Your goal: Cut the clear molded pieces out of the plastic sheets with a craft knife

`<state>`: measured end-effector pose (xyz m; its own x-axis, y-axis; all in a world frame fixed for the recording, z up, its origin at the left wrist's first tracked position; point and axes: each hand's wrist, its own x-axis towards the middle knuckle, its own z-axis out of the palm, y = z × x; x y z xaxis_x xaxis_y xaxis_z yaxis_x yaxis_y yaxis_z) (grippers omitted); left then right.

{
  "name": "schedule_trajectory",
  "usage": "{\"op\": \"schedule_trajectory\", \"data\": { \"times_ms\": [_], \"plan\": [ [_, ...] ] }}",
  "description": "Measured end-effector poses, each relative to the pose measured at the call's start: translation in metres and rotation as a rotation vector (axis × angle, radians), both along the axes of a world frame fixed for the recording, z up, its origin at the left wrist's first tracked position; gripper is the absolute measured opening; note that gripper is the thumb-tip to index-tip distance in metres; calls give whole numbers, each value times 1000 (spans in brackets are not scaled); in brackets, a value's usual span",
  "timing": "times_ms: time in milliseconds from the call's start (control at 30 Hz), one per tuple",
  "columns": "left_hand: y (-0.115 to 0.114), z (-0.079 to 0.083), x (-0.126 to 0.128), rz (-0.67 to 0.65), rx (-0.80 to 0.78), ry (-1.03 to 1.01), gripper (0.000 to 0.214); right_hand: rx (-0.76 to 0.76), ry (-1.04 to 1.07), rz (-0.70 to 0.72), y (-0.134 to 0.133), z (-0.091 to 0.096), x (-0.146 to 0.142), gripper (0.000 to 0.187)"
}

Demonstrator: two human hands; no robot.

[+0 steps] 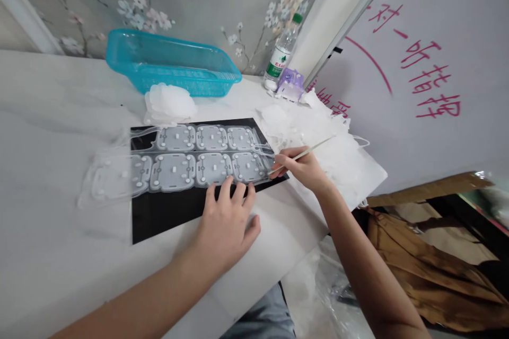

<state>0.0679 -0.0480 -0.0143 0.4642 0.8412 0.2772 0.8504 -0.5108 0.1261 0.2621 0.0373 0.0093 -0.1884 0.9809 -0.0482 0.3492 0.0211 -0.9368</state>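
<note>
From my remote seat I read the white tabletop [51, 132] first, then a translucent moulded silicone strip of rounded pads [210, 167] lying across a flat black mat [167, 222], with a turquoise plastic basket [170, 66] beyond. The left hand [225, 228] is open, its spread fingertips [228, 188] touching the strip's lower edge (nothing held). The right hand [300, 167] is closed in a pinch on a slim pale pointed tool [306, 153], its tip at the strip's right end, beside a heap of clear plastic film [314, 137].

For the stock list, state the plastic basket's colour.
The slotted plastic basket is turquoise blue, clearest in the head view.
</note>
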Motion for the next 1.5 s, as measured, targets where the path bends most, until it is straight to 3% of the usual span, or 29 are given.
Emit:
{"op": "schedule_trajectory", "data": {
  "times_ms": [300, 567, 933, 1067, 1200, 1300, 1367, 1400, 1500],
  "plan": [
    [0, 0, 0, -2, 3, 10, 44, 6, 52, 83, -2, 0, -10, 28],
    [-2, 0, 0, 0, 8, 15, 44, 84, -82, 136, 1, 14, 1, 24],
    [0, 1, 0, 4, 11, 10, 41, 61, -11, 206, 2, 7, -10, 20],
    [-1, 1, 1, 9, -2, 1, 42, 103, -107, 163, 0, 13, -12, 19],
    [-1, 1, -1, -1, -41, -20, 44, 152, -225, 192, -4, 19, -14, 27],
    [-4, -2, -3, -2, -82, -55, 45, 156, -344, -2, -4, 24, -7, 45],
    [-6, -2, -3, -4, -104, -79, 44, 143, -622, -184, -1, 26, 1, 51],
    [-7, -2, -4, -8, -108, -90, 44, 115, -826, -207, 1, 26, 5, 50],
    [-2, 5, -9, -31, -111, -115, 40, 5, -1251, -107, 7, 27, 11, 44]
  ]
}}
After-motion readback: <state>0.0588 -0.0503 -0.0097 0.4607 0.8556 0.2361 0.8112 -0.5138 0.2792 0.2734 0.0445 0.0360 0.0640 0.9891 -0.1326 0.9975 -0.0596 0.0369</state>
